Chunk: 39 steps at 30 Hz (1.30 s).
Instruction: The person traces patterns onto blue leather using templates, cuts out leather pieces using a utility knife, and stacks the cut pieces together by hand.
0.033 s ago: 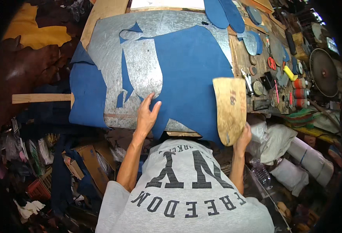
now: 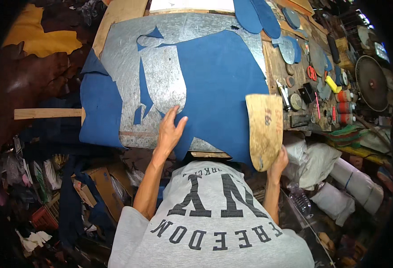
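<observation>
A: Head view, work surface. What lies on it?

B: A scratched metal cutting sheet (image 2: pixel 160 76) covers the bench. A large blue leather hide (image 2: pixel 218 85) is spread over its right half, with cut-out gaps toward the left. Narrow blue offcuts (image 2: pixel 143 89) lie on the bare metal, and a further blue leather panel (image 2: pixel 99 107) hangs over the sheet's left edge.

A: Left hand, position and finger state?

B: The left hand (image 2: pixel 169 131) rests flat on the lower left edge of the blue leather hide, near the front edge of the sheet. Fingers are extended and slightly spread, pressing down. It grips nothing.

A: Right hand?

B: The right hand (image 2: pixel 279 161) holds a tan sole-shaped pattern board (image 2: pixel 263 129) by its lower end. Fingers are curled around that end, closed on it. The board stands tilted on the right margin of the hide, its upper end toward the bench clutter.

A: Surroundings, same view?

B: Right of the sheet, a wooden bench (image 2: pixel 276 67) carries red-handled scissors (image 2: pixel 312 72), thread spools (image 2: pixel 346 107) and small tools. Blue sole-shaped cut pieces (image 2: pixel 259 15) lie at the top edge. Brown leather (image 2: pixel 27 76) is heaped at far left. The person's grey printed shirt (image 2: pixel 214 223) fills the lower centre.
</observation>
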Motion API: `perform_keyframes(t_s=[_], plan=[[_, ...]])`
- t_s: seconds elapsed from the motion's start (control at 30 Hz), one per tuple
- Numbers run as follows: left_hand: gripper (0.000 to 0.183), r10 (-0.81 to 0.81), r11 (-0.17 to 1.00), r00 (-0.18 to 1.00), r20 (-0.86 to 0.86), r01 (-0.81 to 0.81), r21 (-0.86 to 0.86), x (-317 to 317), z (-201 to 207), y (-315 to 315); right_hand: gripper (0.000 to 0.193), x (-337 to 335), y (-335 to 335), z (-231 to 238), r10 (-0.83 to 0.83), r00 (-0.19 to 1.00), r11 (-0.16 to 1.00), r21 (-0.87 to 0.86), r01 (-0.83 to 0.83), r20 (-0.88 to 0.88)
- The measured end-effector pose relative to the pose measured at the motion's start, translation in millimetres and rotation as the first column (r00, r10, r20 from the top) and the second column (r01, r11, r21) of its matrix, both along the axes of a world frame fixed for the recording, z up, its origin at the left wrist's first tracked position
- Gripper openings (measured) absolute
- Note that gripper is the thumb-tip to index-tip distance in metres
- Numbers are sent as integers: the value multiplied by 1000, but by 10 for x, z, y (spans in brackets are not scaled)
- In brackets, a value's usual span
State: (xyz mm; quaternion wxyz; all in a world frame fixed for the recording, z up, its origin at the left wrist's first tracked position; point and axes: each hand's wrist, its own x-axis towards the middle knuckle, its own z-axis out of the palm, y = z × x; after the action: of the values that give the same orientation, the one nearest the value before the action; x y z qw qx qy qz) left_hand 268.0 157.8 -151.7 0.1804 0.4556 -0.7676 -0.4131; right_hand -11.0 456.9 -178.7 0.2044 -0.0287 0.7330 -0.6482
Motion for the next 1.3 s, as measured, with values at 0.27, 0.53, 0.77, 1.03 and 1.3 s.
perform_keyframes(t_s=[0.27,0.53,0.77,1.03,1.3], plan=[[58,-43,998,999,-27,41,-57,-266,-52,23,32,380,545,-92,-46,997,957,283,60,-55],[59,-243,912,946,216,146,384,-502,-240,-840,33,507,530,-79,149,987,973,188,-134,-66],[40,-39,996,999,10,38,77,-977,-465,-815,22,162,627,-333,165,966,975,-178,-130,201],[42,214,955,974,73,-193,-223,-802,-856,-2489,26,657,-52,326,224,863,948,306,-84,-454],[55,-144,954,977,155,179,-240,-321,-495,-3083,26,861,-453,371,150,916,971,228,-66,-372]])
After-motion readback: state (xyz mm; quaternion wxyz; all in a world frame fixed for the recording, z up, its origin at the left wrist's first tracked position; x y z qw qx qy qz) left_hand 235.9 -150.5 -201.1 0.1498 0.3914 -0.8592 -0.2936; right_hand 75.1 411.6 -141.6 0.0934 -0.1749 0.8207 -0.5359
